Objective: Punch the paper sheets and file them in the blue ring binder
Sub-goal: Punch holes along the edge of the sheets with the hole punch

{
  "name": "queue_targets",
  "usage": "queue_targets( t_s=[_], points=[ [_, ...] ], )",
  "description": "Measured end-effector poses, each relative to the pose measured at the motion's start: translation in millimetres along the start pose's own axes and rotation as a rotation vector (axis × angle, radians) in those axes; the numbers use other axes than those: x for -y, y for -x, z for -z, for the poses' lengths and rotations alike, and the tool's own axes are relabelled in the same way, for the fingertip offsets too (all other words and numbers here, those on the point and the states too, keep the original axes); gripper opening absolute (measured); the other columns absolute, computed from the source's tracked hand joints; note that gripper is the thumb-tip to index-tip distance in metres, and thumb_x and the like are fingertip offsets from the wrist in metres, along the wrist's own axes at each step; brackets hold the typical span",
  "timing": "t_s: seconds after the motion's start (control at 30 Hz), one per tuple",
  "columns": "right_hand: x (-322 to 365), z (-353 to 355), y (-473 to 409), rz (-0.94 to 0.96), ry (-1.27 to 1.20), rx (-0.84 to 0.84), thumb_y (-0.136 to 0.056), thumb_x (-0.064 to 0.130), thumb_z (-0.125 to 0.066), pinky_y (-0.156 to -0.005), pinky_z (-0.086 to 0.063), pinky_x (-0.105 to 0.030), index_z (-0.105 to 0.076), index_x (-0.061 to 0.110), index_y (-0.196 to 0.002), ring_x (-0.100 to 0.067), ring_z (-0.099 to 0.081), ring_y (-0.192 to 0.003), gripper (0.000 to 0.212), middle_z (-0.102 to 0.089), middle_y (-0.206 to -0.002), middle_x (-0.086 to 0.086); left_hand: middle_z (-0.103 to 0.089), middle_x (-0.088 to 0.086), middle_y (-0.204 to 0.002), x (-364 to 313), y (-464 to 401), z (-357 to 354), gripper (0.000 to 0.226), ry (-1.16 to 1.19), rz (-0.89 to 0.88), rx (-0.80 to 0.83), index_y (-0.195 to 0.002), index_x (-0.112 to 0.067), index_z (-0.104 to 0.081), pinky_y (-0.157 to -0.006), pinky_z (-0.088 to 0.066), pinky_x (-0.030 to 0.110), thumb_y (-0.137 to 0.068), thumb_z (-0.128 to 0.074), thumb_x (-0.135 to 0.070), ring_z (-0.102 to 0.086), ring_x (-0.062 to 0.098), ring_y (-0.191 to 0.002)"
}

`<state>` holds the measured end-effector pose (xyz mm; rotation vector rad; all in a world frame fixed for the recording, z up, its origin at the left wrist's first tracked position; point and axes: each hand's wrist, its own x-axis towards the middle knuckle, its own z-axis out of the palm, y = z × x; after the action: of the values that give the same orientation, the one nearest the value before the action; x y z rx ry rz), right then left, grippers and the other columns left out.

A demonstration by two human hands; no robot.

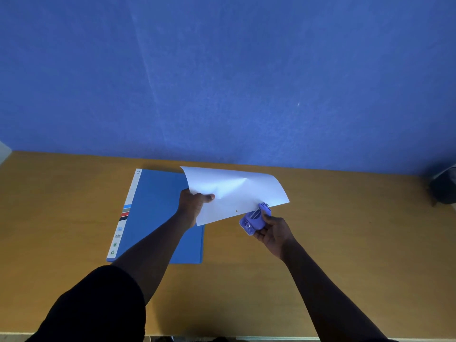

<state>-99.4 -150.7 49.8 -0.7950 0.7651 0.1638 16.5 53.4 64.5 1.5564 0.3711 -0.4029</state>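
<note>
A tan wooden surface (pixel 345 243) filled the lower half of the frame beneath a blue wall (pixel 222 70). The closed blue ring binder (pixel 158 206) lay left of centre, its long axis running up the frame and its striped spine toward the left. At centre the left hand (pixel 193 206) pinched a curled paper sheet (pixel 234 191) above it, while the right hand (pixel 274 230) gripped a purple hole punch (pixel 254 219) on the sheet's lower edge

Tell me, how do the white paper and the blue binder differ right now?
The paper is white, curled and held above the desk by the left hand; the blue binder lies flat and closed on the desk. The paper's edge sits in the hole punch; the binder is untouched. Both are rectangular.
</note>
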Motion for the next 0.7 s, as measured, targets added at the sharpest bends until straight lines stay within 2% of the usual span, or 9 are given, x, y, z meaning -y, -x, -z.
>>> queue_targets(
  t_s=[0.13, 0.27, 0.4, 0.5, 0.57, 0.7],
  points=[
    [7.0, 5.4, -3.2, -0.002, -0.018, 0.020, -0.101, 0.011, -0.047, -0.081, -0.053, -0.040, -0.051, -0.002, -0.129, -0.032, -0.065, -0.100, 0.032, -0.065, -0.117, -0.019, -0.069, 0.004, -0.079, 4.1, -2.3, -8.8, 0.023, -0.001, 0.006, -0.008, -0.079, -0.012, -0.065, -0.066, -0.051, 0.032, -0.070, -0.079, 0.003, -0.065, 0.026, -0.070],
    [11.3, 10.2, -7.6, 0.016, -0.020, 0.060, -0.103, 0.011, -0.042, -0.075, -0.059, -0.040, -0.056, -0.004, -0.115, -0.030, -0.072, -0.087, 0.024, -0.073, -0.098, -0.018, -0.069, 0.006, -0.080, 6.6, -2.7, -15.0, 0.021, 0.003, -0.011, -0.011, -0.078, -0.011, -0.067, -0.069, -0.050, 0.034, -0.069, -0.080, 0.004, -0.065, 0.027, -0.071],
    [11.6, 15.0, -14.5, 0.048, 0.093, 0.080, -0.101, 0.007, -0.044, -0.088, -0.054, -0.045, -0.052, -0.011, -0.124, -0.038, -0.065, -0.104, 0.030, -0.066, -0.114, -0.026, -0.069, 0.009, -0.084, 8.5, -5.4, -18.0, 0.020, 0.007, -0.024, -0.036, -0.078, -0.008, -0.067, -0.073, -0.052, 0.038, -0.068, -0.081, 0.003, -0.065, 0.027, -0.073],
    [13.4, 18.8, -18.1, 0.076, 0.175, 0.025, -0.098, -0.003, -0.045, -0.070, -0.058, -0.033, -0.057, -0.001, -0.120, -0.027, -0.068, -0.090, 0.025, -0.069, -0.104, -0.015, -0.069, 0.007, -0.083, 6.9, -7.1, -16.7, 0.021, 0.022, -0.019, -0.046, -0.077, -0.010, -0.067, -0.073, -0.052, 0.037, -0.070, -0.080, 0.004, -0.065, 0.027, -0.074],
    [15.6, 20.5, -20.2, 0.082, 0.215, 0.001, -0.095, -0.010, -0.044, -0.064, -0.057, -0.030, -0.055, 0.001, -0.124, -0.026, -0.065, -0.091, 0.033, -0.065, -0.108, -0.015, -0.070, 0.005, -0.083, 5.1, -7.6, -14.7, 0.021, 0.034, -0.020, -0.054, -0.080, -0.011, -0.067, -0.071, -0.052, 0.035, -0.071, -0.079, 0.004, -0.065, 0.025, -0.073],
    [17.5, 23.6, -22.7, 0.093, 0.252, -0.018, -0.094, -0.013, -0.041, -0.071, -0.053, -0.034, -0.058, 0.004, -0.119, -0.026, -0.063, -0.092, 0.035, -0.064, -0.105, -0.014, -0.070, 0.003, -0.084, 3.8, -11.5, -6.5, 0.022, 0.061, -0.008, -0.088, -0.086, -0.011, -0.066, -0.066, -0.052, 0.029, -0.072, -0.079, 0.002, -0.065, 0.024, -0.073]
  ],
)
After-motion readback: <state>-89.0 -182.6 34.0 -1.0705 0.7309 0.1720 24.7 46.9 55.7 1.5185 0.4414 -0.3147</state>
